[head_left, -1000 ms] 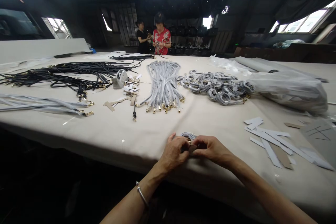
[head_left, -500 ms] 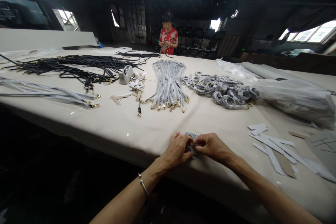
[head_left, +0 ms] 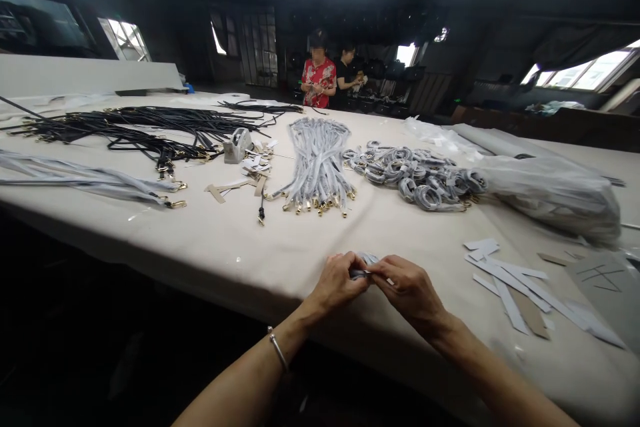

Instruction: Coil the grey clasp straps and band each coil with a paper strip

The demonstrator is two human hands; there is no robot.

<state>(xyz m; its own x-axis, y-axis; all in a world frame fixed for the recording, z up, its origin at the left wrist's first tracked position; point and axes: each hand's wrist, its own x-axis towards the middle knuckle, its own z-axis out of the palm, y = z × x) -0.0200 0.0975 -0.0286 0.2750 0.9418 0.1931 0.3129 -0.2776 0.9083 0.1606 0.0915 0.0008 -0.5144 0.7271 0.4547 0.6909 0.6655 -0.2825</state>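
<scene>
My left hand (head_left: 339, 282) and my right hand (head_left: 407, 290) meet near the table's front edge, fingers closed together on a small coiled grey strap (head_left: 367, 261), mostly hidden between them. A silver bracelet sits on my left wrist. Straight grey straps with gold clasps (head_left: 317, 167) lie in a bundle ahead. To their right is a pile of coiled grey straps (head_left: 417, 177).
Black straps (head_left: 125, 127) spread at far left, with a tape dispenser (head_left: 237, 145) and paper tags beside them. Grey paper strips (head_left: 520, 283) lie at right, a clear plastic bag (head_left: 550, 180) beyond. Two people stand at the table's far end (head_left: 330, 77).
My hands have stayed together on the coiled strap, my right hand turning over it. A second person has come into view beside the one in the red shirt.
</scene>
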